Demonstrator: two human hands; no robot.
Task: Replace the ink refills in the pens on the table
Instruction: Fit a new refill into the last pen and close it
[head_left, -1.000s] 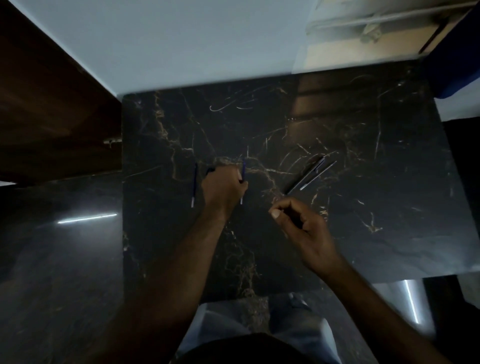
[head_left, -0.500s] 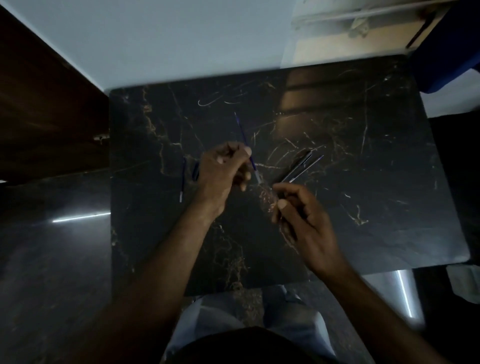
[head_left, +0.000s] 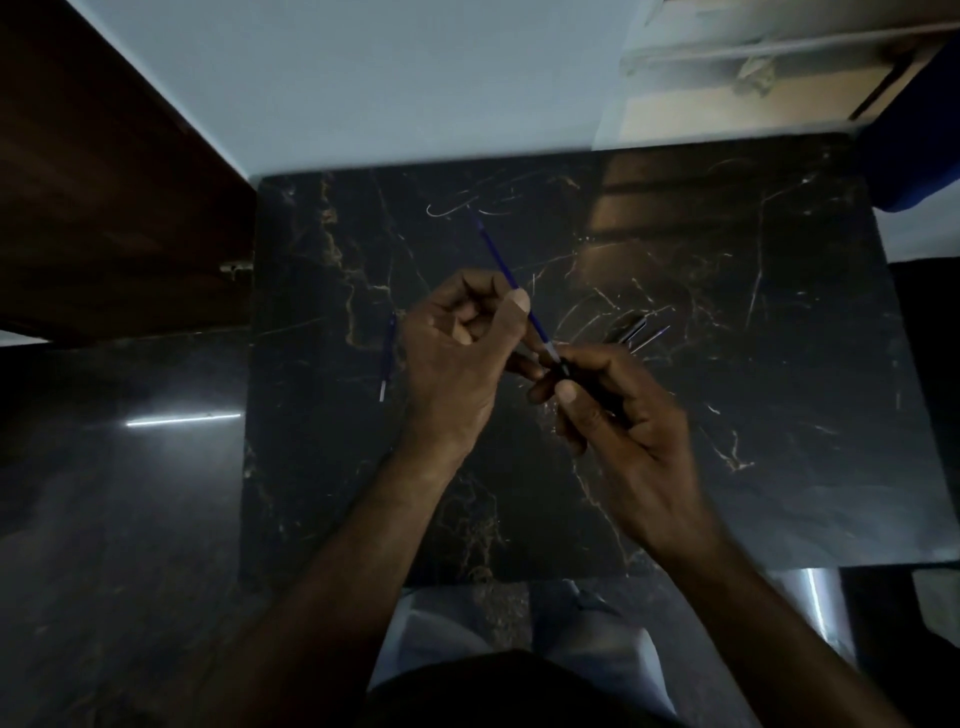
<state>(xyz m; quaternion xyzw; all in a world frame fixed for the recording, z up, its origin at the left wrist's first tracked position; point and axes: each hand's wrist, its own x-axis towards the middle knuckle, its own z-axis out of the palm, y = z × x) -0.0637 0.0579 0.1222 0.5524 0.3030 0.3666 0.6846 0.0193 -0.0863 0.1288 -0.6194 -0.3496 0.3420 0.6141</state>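
Both hands are raised above the dark marble surface (head_left: 779, 467), meeting near its middle so the work sits straight under the head camera. The left hand (head_left: 457, 358) pinches a thin blue refill (head_left: 511, 278) between thumb and fingers, its grip narrow and closed on the shaft. The refill slants from far-left down toward near-right, its free end up over the far part of the surface and its lower end aimed at the right hand. That slant looks chosen to line the refill up with the opening of the pen barrel (head_left: 563, 371). The right hand (head_left: 623, 431) holds this dark barrel in a closed grip, thumb on top, with the barrel's open end turned toward the refill. The lower end of the refill meets the barrel mouth; how far it is inside I cannot tell, as the light is dim and the fingers cover the joint.

1 spare refill (head_left: 387, 358) lies flat on the surface just left of the left hand. More pen parts (head_left: 631, 330) lie to the far right of the hands, kept apart from the spare refill, probably to keep used and fresh pieces sorted
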